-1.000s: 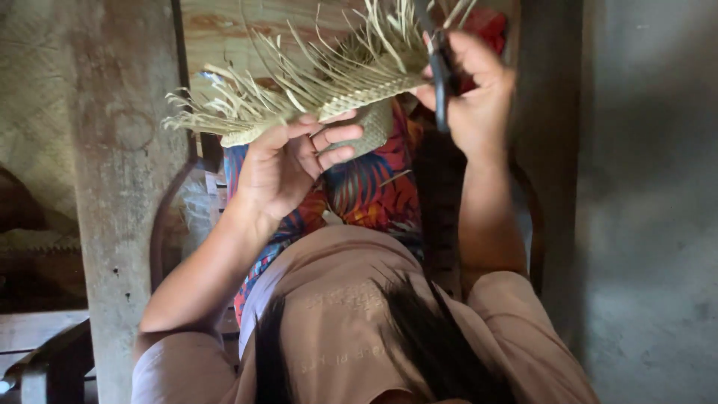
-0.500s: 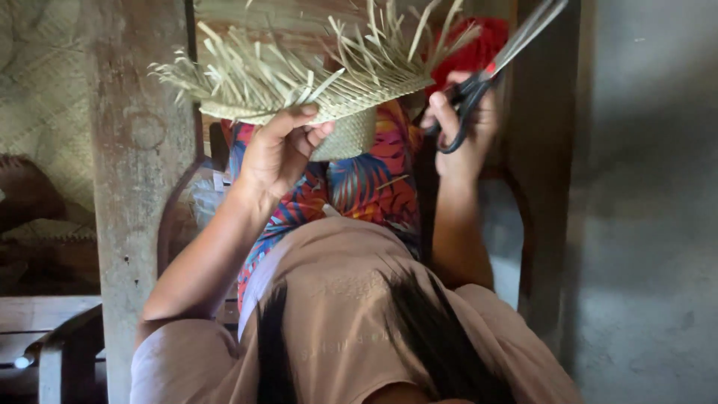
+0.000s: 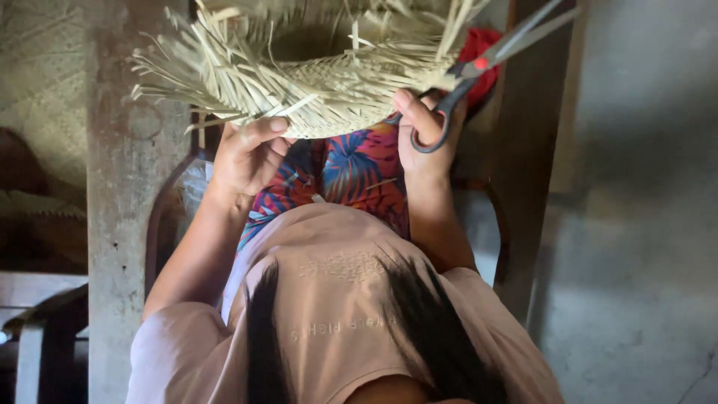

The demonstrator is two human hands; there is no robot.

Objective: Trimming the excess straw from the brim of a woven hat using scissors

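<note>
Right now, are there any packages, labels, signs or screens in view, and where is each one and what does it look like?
No packages, signs or screens show.
Shirt lettering: faint tone-on-tone print across the chest of the pale pink shirt, bottom centre.
Shirt emblem: small pale rectangular patch of print above it, below the woven straw piece.

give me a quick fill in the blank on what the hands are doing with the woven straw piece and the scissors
1. The left hand grips the woven straw piece along its ____ edge.
2. The right hand holds a pair of ____ with black handles.
3. The scissors have a small ____ dot at the pivot.
4. Loose straw ends stick out from the piece like a ____.

Missing words: lower; scissors; red; fringe
</note>
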